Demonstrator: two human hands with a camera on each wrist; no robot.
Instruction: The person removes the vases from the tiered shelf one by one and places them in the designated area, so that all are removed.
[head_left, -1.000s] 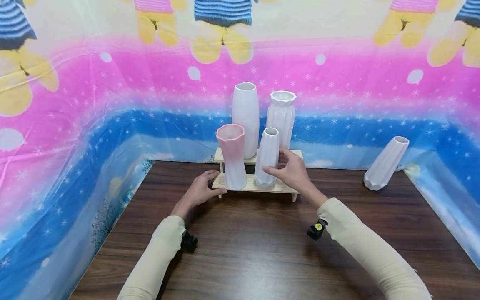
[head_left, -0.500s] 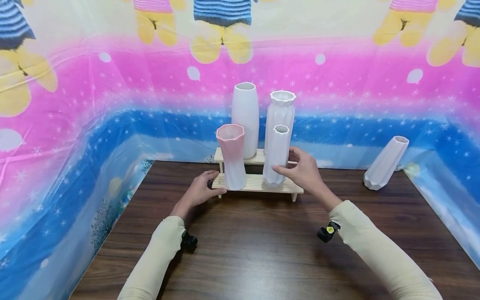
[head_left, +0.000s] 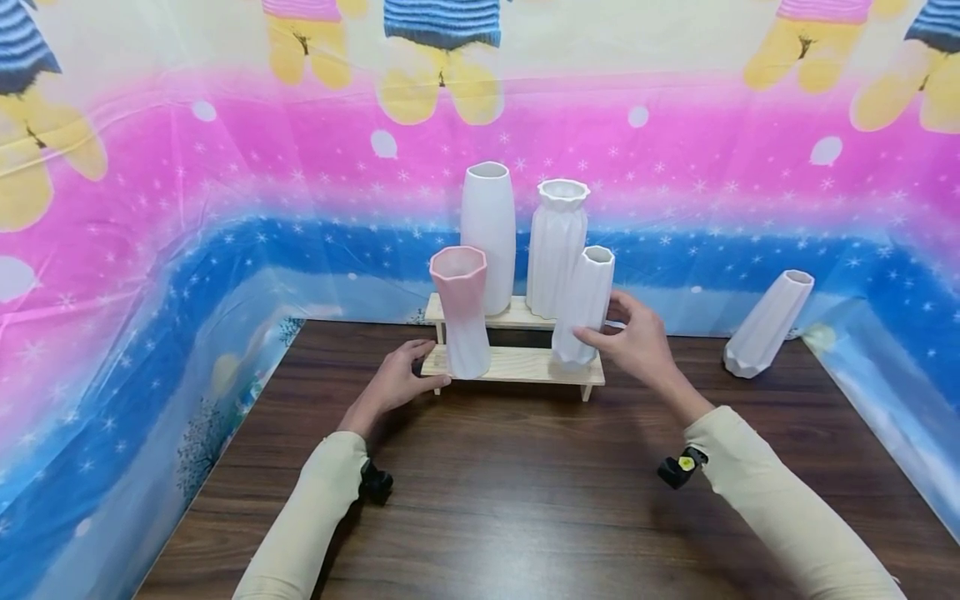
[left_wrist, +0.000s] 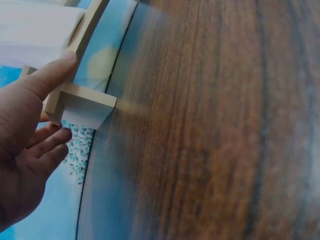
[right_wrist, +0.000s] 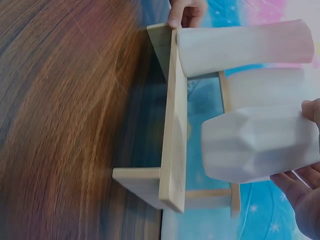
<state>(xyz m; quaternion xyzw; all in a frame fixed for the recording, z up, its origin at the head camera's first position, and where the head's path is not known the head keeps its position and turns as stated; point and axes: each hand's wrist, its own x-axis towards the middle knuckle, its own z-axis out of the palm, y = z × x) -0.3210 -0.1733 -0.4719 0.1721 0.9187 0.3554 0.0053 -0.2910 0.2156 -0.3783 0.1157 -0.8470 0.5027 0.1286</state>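
My right hand (head_left: pixel 639 340) holds a small white faceted vase (head_left: pixel 583 310), thumb on its near side and fingers behind. The vase tilts a little to the right. In the right wrist view a gap shows between its base (right_wrist: pixel 212 150) and the lower board of a two-step wooden stand (head_left: pixel 521 364). My left hand (head_left: pixel 397 377) grips the left end of that board, its thumb (left_wrist: pixel 57 70) on the edge and fingers around the end. A pink-and-white vase (head_left: pixel 465 321) stands on the lower step beside this hand.
On the upper step stand a tall smooth white vase (head_left: pixel 489 233) and a white vase with a ruffled rim (head_left: pixel 553 242). Another faceted white vase (head_left: pixel 767 327) appears slanted at the table's back right. A printed cloth (head_left: pixel 675 183) hangs behind the dark wooden table (head_left: pixel 510 500).
My right hand has carried the small faceted vase rightward along the lower step, from near its middle to its right end, and it has tipped slightly right. My left hand stays put.
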